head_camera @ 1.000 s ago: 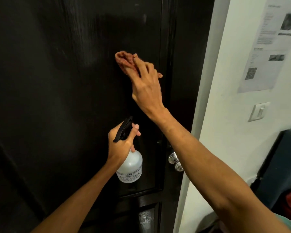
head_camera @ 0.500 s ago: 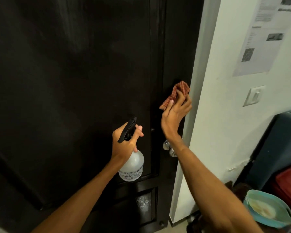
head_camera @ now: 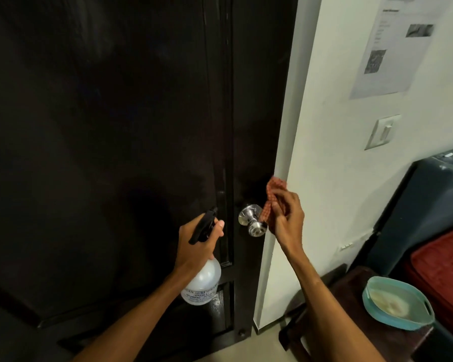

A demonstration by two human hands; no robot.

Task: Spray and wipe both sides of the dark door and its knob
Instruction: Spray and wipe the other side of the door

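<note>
The dark panelled door (head_camera: 115, 126) fills the left and middle of the view, closed against a white frame. Its silver knob (head_camera: 253, 221) sticks out near the right edge. My right hand (head_camera: 288, 218) grips a red checked cloth (head_camera: 272, 194) just right of the knob, beside the door's edge; the cloth's lower end reaches the knob. My left hand (head_camera: 199, 241) holds a clear spray bottle (head_camera: 203, 280) with a black trigger head, just left of and below the knob, close to the door.
A white wall (head_camera: 338, 165) stands right of the door, with a printed sheet (head_camera: 392, 45) and a light switch (head_camera: 382, 131). At lower right are a dark wooden stool (head_camera: 351, 291) carrying a teal basin (head_camera: 398, 303), a dark blue case (head_camera: 434, 199) and something red (head_camera: 445, 265).
My right hand has swept the cloth from the upper middle panel over to the door's right edge, then down to beside the knob. My view has tilted down. The left hand has kept the bottle.
</note>
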